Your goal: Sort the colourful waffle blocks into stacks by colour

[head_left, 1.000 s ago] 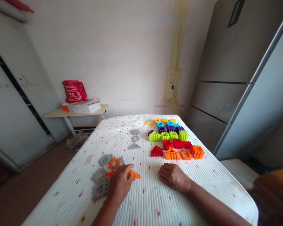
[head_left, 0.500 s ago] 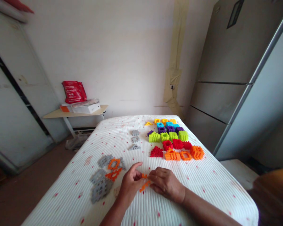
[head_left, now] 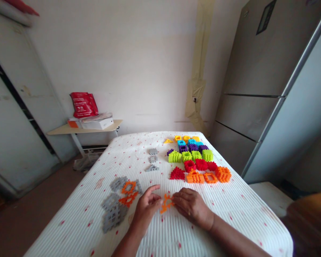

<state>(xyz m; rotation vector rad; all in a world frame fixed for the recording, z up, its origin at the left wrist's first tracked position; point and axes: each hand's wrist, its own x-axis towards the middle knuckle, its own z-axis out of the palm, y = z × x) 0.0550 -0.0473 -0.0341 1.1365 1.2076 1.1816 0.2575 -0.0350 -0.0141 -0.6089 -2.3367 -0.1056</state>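
Low over the front of the table, an orange interlocking plastic piece point(head_left: 166, 204) with notched edges is between my two hands. My right hand point(head_left: 192, 207) is closed on its right side, fingertips pressed together at the edge. On the left side, my left hand point(head_left: 147, 206) pinches at the edge with the thumb and curled fingers, its index finger stretched out above. Left of the left hand lie loose flat pieces: an orange square frame point(head_left: 128, 187), an orange triangular piece point(head_left: 128, 199) and several grey pieces point(head_left: 114, 217).
On the white quilted table cover point(head_left: 77, 217), rows of assembled blocks stand at the right: orange point(head_left: 223, 174), red point(head_left: 201, 164), green point(head_left: 186, 156), purple, blue and yellow. Several grey blocks point(head_left: 153, 159) stand mid-table. A side table point(head_left: 61, 129) holds a red bag point(head_left: 83, 104); a fridge point(head_left: 246, 89) stands right.
Both hands have eased slightly apart, the right one shifting a little rightward. The orange piece has turned and more of its face shows. The blocks stay in place.
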